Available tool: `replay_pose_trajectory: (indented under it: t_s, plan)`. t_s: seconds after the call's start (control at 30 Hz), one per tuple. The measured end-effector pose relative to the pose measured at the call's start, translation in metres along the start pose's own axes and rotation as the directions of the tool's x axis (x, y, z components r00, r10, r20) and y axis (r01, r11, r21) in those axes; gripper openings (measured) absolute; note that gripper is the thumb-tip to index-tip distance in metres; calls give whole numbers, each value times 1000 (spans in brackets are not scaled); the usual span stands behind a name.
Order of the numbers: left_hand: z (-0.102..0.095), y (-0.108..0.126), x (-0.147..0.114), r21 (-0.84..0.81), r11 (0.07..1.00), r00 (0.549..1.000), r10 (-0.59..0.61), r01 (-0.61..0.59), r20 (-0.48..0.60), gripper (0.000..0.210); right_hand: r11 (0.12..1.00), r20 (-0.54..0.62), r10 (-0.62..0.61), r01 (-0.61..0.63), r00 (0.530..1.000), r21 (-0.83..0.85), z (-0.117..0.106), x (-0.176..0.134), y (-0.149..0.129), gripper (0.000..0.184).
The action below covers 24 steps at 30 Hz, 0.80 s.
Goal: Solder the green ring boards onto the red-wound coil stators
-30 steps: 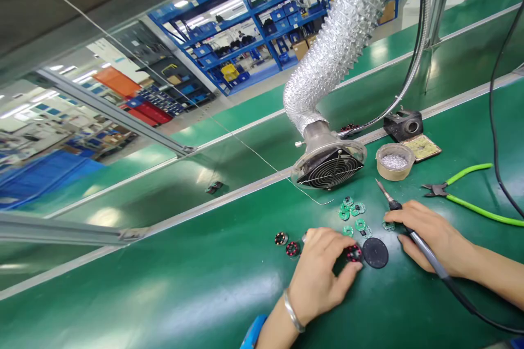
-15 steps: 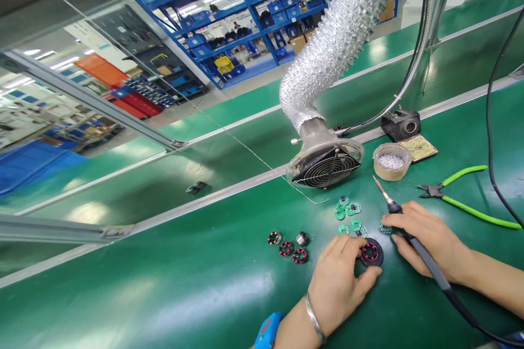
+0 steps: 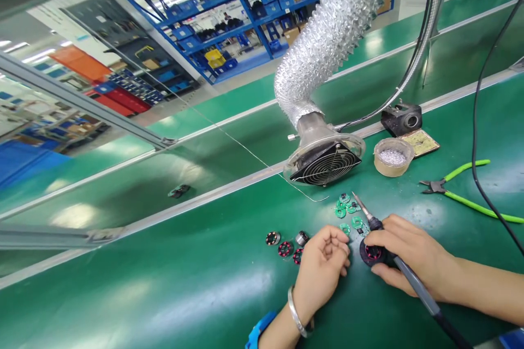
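Note:
My right hand (image 3: pixel 403 256) grips a soldering iron (image 3: pixel 370 220), tip pointing up-left, and its fingers rest on a black round base (image 3: pixel 368 255) carrying a red-wound stator. Loosely curled just left of that base, my left hand (image 3: pixel 323 267) holds nothing that I can see. Several small green circuit boards (image 3: pixel 346 208) lie beyond the hands. Three small red-and-black stators (image 3: pixel 285 249) and a metal ring (image 3: pixel 302 238) sit left of my left hand.
A fume extractor fan (image 3: pixel 323 162) on a silver flexible duct (image 3: pixel 335 32) stands behind the boards. A tub of solder bits (image 3: pixel 393 157), an iron stand with sponge (image 3: pixel 403 119) and green-handled cutters (image 3: pixel 462 188) lie to the right. Thin solder wire (image 3: pixel 303 192) crosses the green bench.
My left hand placed the red stator on the black base, then let go and curled back left. My right hand, with the iron, slid down-left onto the base.

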<state>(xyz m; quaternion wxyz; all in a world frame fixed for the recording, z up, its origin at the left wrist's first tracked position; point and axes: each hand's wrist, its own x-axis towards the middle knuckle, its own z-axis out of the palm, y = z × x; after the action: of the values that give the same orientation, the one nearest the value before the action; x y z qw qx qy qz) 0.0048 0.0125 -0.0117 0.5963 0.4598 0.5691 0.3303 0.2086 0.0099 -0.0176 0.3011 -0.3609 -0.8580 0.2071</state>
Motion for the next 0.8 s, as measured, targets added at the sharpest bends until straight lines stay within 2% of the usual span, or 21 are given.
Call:
replay_pose_trajectory:
  t_s: [0.07,0.13,0.2,0.37,0.43,0.5,0.53,0.57,0.6,0.63,0.7,0.77,0.8]
  plan:
    - [3,1,-2,63,993,990,-106,100,98,15,1000,-14,-9,9,1000,-10,4,2,1,26]
    - [8,2,-3,145,981,976,-151,129,156,20,999,-15,-24,24,1000,37,5,4,3,26]
    - [12,3,-4,165,977,973,-159,132,166,24,993,-2,-42,42,999,115,5,6,6,26]
    - [6,3,-1,11,962,942,-268,271,202,22,969,56,-116,101,992,224,-1,10,13,23]
    - [-1,3,-1,-32,961,948,-265,275,177,19,960,96,-150,122,984,251,-7,10,18,22]
    - [-7,2,-2,-5,979,972,-201,203,120,18,960,128,-162,126,978,251,-16,7,26,22]
    - [-8,1,-3,55,991,988,-124,120,87,15,967,132,-154,122,979,224,-21,5,31,22]
    - [-9,0,-4,150,989,997,-8,-2,72,12,977,125,-136,113,983,179,-27,3,36,24]
    - [-10,-1,-4,264,951,986,139,-158,90,11,986,119,-121,106,986,127,-32,1,41,24]
    - [-10,-1,-5,375,866,944,294,-330,153,16,992,121,-109,100,987,79,-37,-1,45,25]
    - [-9,-3,-5,508,599,783,516,-619,347,32,994,152,-107,106,983,19,-43,-2,51,24]
    - [-9,-4,-2,538,360,632,594,-762,497,37,993,196,-114,116,974,0,-45,-1,53,23]
    - [-9,-4,-1,542,279,580,618,-793,531,36,993,216,-114,117,970,-2,-45,1,53,23]
